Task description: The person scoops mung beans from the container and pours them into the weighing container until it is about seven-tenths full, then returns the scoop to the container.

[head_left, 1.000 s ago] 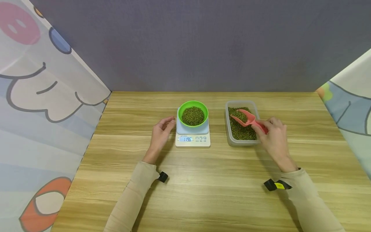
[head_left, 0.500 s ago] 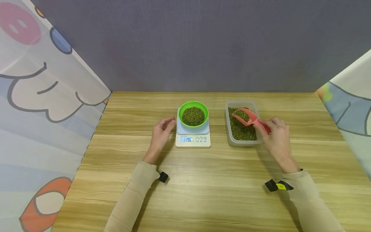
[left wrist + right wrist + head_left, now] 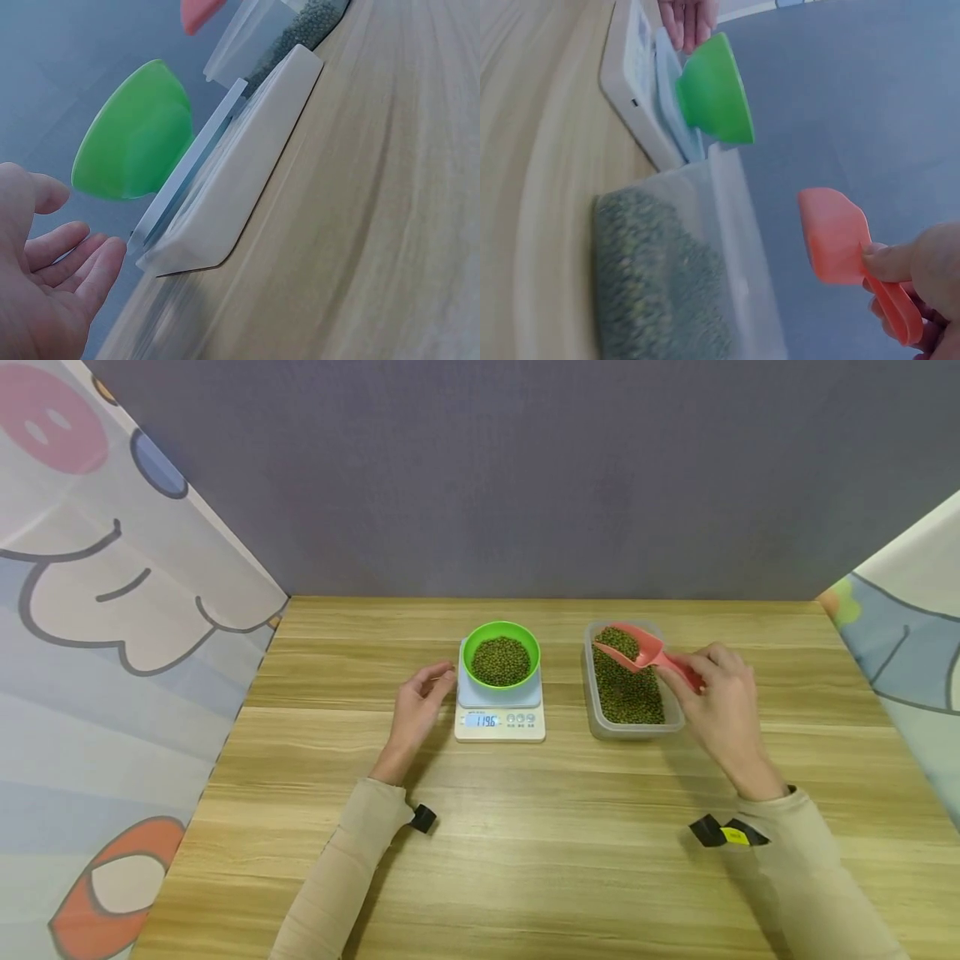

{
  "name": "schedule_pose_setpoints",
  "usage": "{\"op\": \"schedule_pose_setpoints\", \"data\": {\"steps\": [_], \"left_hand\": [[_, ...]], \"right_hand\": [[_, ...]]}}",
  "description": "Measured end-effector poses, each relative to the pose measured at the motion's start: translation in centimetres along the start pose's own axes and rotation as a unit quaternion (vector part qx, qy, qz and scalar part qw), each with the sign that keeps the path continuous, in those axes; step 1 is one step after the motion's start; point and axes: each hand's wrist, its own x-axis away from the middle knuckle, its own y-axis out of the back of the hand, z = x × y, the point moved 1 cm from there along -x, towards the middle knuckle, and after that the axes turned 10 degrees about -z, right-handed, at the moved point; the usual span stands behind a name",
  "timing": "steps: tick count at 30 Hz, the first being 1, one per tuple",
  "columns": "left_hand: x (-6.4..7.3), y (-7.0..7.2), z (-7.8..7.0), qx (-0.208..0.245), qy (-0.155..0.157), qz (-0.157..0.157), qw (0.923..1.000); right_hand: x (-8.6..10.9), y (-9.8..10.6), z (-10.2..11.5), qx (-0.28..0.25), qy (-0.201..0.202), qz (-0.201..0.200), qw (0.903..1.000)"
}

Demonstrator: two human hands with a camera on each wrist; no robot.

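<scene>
My right hand [image 3: 723, 714] pinches the handle of a red-pink scoop [image 3: 649, 652] and holds it over the far end of a clear plastic container [image 3: 637, 732] of small green beans [image 3: 632, 697]. In the right wrist view, the scoop [image 3: 836, 236] hangs above the container's rim, apart from it. Some beans show between the scoop's edges; how many lie in it I cannot tell. A green bowl [image 3: 532, 662], partly filled with beans, stands on a white kitchen scale [image 3: 498, 734] whose display reads 119.6. Beside the scale's left edge, my left hand [image 3: 418, 706] holds nothing, fingers loosely bent.
The wooden table [image 3: 525, 843] extends in front of the scale and container. A grey panel [image 3: 525, 485] rises along its back edge. Printed cloth [image 3: 112, 610] hangs at the left side, and more cloth hangs at the right. A strip of table separates scale from container.
The right hand has drifted slightly right, and the scoop has risen and tilted, its mouth now over the container's far end. The left hand, bowl and scale reading are unchanged.
</scene>
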Motion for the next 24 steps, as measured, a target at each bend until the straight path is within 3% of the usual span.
{"op": "schedule_pose_setpoints", "data": {"steps": [4,10,18,24], "left_hand": [[-0.8,-0.2,1.4,0.004,0.006,-0.003,1.0000],[0.3,0.1,-0.8,0.009,0.005,0.003,0.9999],[0.2,0.1,-0.6,0.007,0.004,0.005,1.0000],[0.2,0.1,-0.6,0.005,0.005,0.004,1.0000]], "right_hand": [[-1.2,-0.3,1.0,-0.019,0.035,0.016,0.9991],[-2.8,-1.7,2.9,-0.052,0.067,0.056,0.9948],[-4.4,-3.9,4.6,-0.077,0.106,0.101,0.9862],[-5.4,-5.2,5.1,-0.062,0.144,0.121,0.9801]]}}
